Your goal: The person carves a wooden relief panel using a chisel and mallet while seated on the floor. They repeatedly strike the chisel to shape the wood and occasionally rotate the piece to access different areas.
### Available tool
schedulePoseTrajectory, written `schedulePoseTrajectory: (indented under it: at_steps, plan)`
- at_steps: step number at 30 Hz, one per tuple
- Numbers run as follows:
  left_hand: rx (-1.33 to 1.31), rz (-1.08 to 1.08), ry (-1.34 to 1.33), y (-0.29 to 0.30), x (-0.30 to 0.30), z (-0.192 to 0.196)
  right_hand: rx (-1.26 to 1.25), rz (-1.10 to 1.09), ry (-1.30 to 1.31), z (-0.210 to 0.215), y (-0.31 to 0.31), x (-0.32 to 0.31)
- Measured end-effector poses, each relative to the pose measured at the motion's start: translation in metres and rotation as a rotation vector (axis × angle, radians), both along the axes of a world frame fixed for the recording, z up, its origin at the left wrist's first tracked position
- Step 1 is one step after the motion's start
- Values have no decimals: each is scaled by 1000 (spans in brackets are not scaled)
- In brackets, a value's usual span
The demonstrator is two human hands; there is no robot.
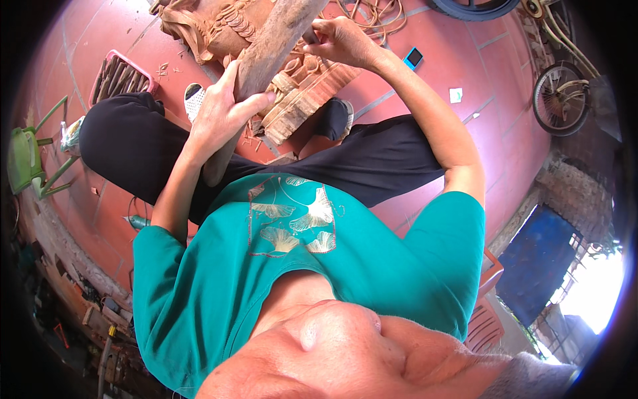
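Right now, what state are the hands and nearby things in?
Left hand: across the wooden beam, grip unclear
Right hand: closed on a dark object
Wooden beam: slanted over the carved wood
Carved wood: cut in relief, partly hidden
Pink basket: holding dark sticks
Cord: loosely looped
Blue-edged device: lying on the floor

No text, label, brand, number or sign can be read anywhere here

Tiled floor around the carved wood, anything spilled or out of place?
Yes: small chips lie loose beside the red crate, and a cord sprawls in loops near the carved wood; both look untidy.
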State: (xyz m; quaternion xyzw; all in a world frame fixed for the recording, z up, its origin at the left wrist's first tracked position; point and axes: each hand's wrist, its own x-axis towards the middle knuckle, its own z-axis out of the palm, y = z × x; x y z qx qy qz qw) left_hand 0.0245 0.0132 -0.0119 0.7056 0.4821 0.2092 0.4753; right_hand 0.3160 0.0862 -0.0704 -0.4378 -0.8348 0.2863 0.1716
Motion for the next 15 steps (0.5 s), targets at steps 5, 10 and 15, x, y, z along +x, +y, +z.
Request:
schedulePoseTrajectory:
  at_steps: [5, 10, 15]
  plan:
    - [-56, 24, -72, 0, -1, 0, -95, -133, 80, -5, 5, 19]
    - [-65, 46, -89, 1, 0, 0, -126, -142, 46, -1, 5, 20]
    - [-47, 66, -189, -1, 5, 4, -99, -126, 57, -3, 4, 18]
